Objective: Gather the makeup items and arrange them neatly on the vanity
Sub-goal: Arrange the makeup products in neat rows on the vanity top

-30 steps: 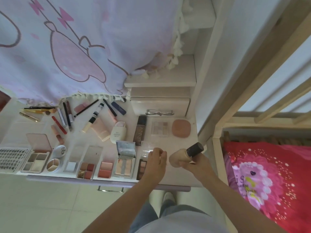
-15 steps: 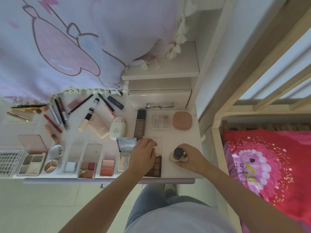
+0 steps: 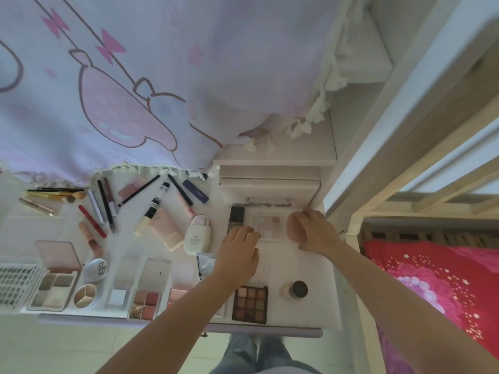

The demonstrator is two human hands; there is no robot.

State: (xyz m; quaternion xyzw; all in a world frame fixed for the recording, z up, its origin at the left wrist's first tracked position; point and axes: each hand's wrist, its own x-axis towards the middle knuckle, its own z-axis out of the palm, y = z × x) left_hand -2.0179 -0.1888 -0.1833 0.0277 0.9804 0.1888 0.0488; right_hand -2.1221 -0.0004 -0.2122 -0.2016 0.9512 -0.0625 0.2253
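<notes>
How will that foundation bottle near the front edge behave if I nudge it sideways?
The foundation bottle stands upright on a narrow base, so a push near its dark cap would probably tip it. Its body looks round, so once down it may roll, perhaps off the vanity. It looks like glass, so likely heavy for its size and breakable; push low, or lift it.

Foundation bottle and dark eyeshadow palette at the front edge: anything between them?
No. In the head view, only bare vanity top separates the foundation bottle from the dark eyeshadow palette; they stand apart.
</notes>
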